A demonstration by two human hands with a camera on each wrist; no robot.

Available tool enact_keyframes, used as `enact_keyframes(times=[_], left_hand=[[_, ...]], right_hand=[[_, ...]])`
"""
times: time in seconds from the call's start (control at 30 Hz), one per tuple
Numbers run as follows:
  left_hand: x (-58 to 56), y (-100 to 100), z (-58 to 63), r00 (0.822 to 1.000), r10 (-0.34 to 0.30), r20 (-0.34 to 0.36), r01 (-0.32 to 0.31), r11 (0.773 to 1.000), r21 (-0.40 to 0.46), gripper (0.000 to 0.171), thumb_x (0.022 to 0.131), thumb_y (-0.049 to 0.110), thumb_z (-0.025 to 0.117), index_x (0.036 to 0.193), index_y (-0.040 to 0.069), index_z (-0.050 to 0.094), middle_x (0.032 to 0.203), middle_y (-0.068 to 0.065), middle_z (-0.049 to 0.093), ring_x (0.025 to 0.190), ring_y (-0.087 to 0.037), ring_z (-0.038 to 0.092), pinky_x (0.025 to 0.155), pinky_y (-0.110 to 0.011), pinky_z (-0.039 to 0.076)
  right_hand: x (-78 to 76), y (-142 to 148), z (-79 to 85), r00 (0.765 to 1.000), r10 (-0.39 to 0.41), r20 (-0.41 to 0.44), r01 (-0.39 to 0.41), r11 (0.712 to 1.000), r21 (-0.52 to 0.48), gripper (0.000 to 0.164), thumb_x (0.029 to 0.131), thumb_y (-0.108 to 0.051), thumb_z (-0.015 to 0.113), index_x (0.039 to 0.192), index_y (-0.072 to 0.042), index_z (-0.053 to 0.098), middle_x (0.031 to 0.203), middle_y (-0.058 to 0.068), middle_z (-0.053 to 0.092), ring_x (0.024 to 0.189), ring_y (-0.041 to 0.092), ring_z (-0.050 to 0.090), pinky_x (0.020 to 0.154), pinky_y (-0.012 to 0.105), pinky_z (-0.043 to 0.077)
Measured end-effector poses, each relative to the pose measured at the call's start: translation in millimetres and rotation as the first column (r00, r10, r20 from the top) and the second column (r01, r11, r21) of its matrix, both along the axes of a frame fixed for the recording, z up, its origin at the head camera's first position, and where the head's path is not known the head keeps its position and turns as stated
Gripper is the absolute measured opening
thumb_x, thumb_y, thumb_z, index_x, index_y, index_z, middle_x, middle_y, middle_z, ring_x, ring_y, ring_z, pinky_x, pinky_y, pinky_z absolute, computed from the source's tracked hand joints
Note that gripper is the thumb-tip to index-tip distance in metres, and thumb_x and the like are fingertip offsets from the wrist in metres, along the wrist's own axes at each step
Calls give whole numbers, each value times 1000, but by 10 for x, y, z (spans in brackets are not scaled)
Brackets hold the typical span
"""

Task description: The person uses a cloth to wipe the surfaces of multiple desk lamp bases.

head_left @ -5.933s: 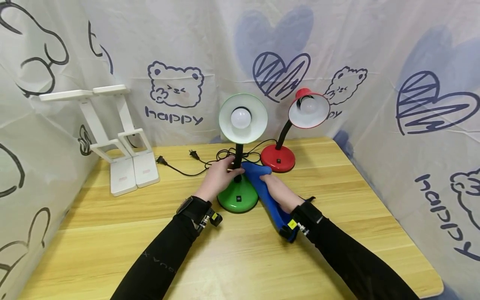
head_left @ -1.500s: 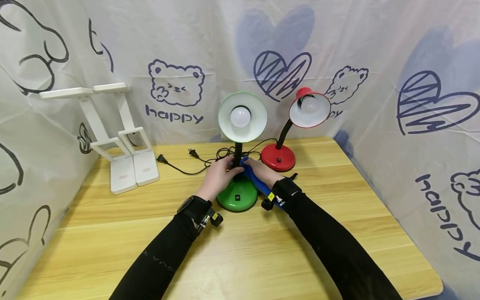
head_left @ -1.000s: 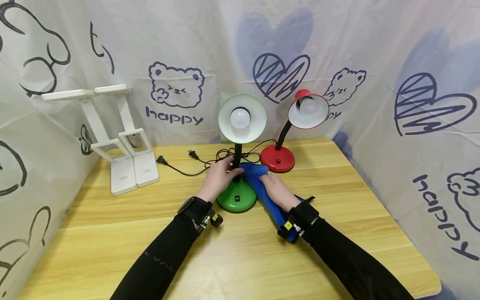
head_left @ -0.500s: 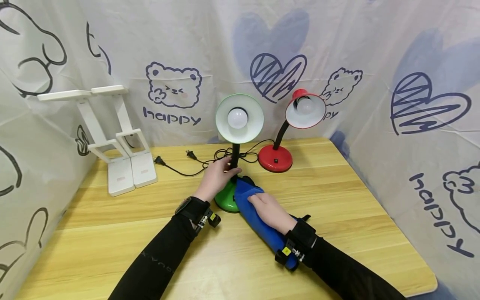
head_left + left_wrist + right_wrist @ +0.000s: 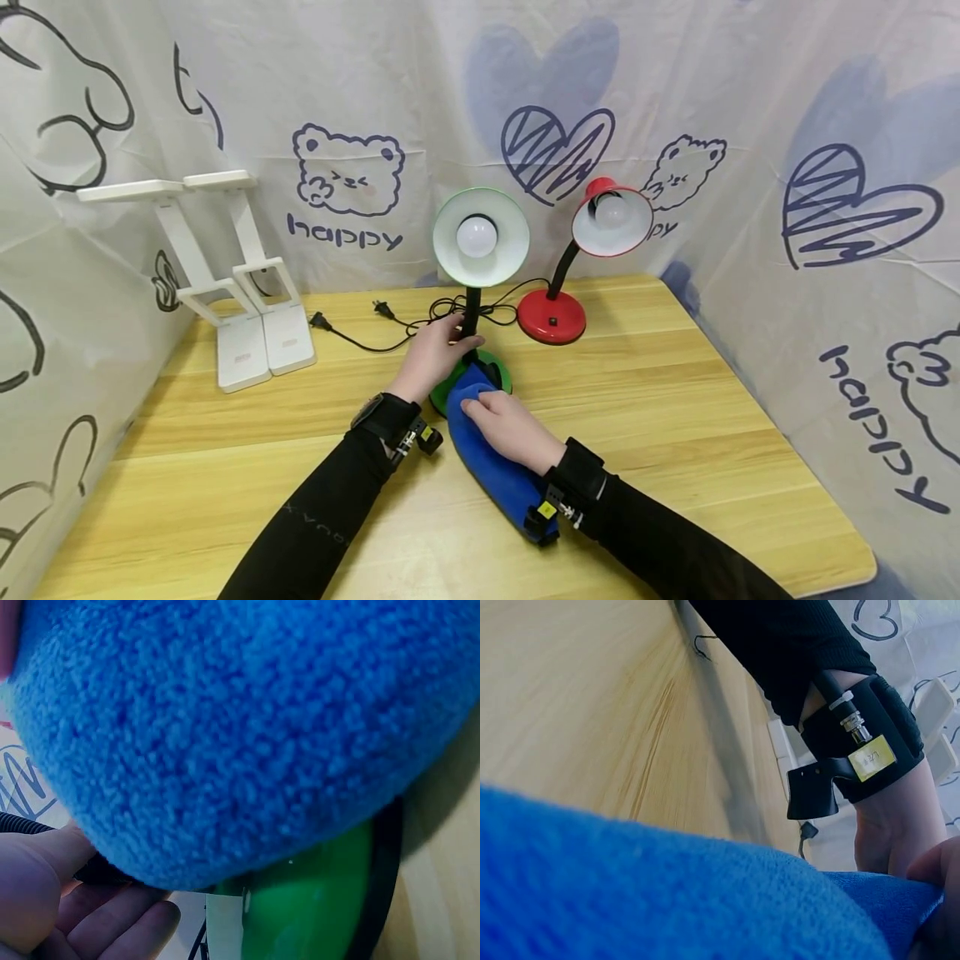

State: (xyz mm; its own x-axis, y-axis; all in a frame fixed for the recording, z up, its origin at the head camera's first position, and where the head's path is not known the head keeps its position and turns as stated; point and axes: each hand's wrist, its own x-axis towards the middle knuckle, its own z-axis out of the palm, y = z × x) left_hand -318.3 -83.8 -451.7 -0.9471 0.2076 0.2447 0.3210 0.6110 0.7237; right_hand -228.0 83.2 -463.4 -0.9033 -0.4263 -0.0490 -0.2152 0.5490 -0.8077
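A desk lamp (image 5: 481, 237) with a green-rimmed white shade stands upright at mid-table, its bulb facing forward. My left hand (image 5: 435, 354) grips its black neck just above the base. My right hand (image 5: 513, 429) holds a fuzzy blue cloth (image 5: 487, 475) with black edge pieces, thumb and fingers pinching it. The cloth lies over the front of the green base (image 5: 501, 372) and hides the switch; its tail hangs towards my right wrist. In the left wrist view, the cloth (image 5: 247, 735) covers much of the base. In the right wrist view, the cloth (image 5: 667, 900) fills the bottom.
A red desk lamp (image 5: 551, 317) stands behind to the right. Two white folding lamps (image 5: 262, 342) stand at the back left. Black cords with plugs (image 5: 360, 340) lie behind the green lamp. Printed curtains (image 5: 345, 267) enclose the wooden table (image 5: 637, 392).
The right hand has drawn the cloth from up beside the neck, down the base's right side and then left across its front. The left hand keeps its grip on the neck.
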Motion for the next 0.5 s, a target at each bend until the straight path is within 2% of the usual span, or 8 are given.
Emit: enact_keyframes(times=[0.13,0.23,0.3,0.37,0.43,0.5], left_hand=[[-6,6,-9,1000,3,3,-3,1000,8,21,91,39,67,106,24,65,106,-1,71,104,-19,66,84,-39,53],[-16,13,-14,1000,-2,4,2,1000,10,21,91,39,67,106,25,65,107,0,70,104,-19,66,85,-39,53],[-22,15,-13,1000,-5,3,5,1000,10,22,91,40,67,106,24,65,107,0,70,103,-18,66,84,-39,53],[-28,9,-15,1000,0,-2,0,1000,7,23,90,42,67,105,24,66,106,1,70,102,-17,67,83,-38,53],[-28,0,-11,1000,2,-4,-2,1000,9,24,90,44,66,105,24,66,106,1,69,101,-17,67,83,-38,53],[-25,-12,-5,1000,0,-2,0,1000,11,25,90,44,66,105,24,65,105,2,69,100,-17,67,81,-37,52]], right_hand=[[-2,52,-15,1000,-6,27,7,999,-42,49,103,-42,42,63,-14,37,57,-3,31,47,16,33,49,27,27],[10,112,-26,999,-43,30,45,997,-60,50,102,-43,43,63,-13,36,57,-3,30,47,16,33,49,26,27],[26,135,-25,999,-42,-18,41,999,-31,51,102,-45,43,62,-13,37,60,-2,32,50,17,35,51,27,29],[43,133,-33,993,9,-114,-3,999,51,50,102,-47,41,63,-16,41,66,-3,39,58,15,42,57,27,34],[54,106,-39,964,105,-244,-64,983,172,48,103,-47,39,66,-19,50,77,-4,46,73,14,48,68,29,40],[52,61,-46,900,222,-375,-107,946,305,46,103,-46,36,73,-21,60,89,-4,50,88,14,48,80,31,41]])
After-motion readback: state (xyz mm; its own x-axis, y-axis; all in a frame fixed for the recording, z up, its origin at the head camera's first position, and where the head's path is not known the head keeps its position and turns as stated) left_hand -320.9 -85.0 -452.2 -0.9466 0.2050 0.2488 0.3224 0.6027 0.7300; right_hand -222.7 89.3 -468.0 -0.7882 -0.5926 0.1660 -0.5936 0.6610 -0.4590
